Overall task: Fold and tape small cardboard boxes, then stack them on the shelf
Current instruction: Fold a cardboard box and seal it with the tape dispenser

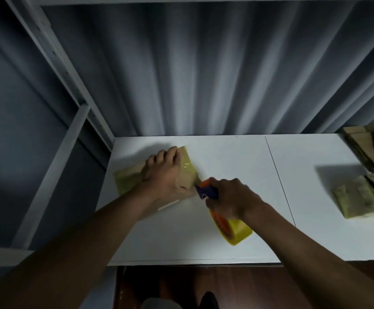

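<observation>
Pressing down with your left hand (167, 172), fingers spread flat, you pinned the small cardboard box (157, 175) to the white table (226, 157) at centre-left of the frame, while your right hand (233, 198) was wrapped tight around the tape dispenser (212, 197), its orange-and-purple head touching the box's near right edge and the yellow roll (237, 230) trailing toward the bottom of the frame. Glossy tape already lay across the top of the box, so, as I judged it, you were at the end of a strip, about to cut it. To do that well, you needed to keep the left palm bearing on the seam so the box could not slide, tilt the dispenser so its blade bit the tape against the box edge, and snap it away in one short motion; then smooth the loose end down over the corner. A pile of flat cardboard blanks (368, 170) sat well apart at the right edge of the frame, and the grey shelf frame (70, 81) rose at upper left.
</observation>
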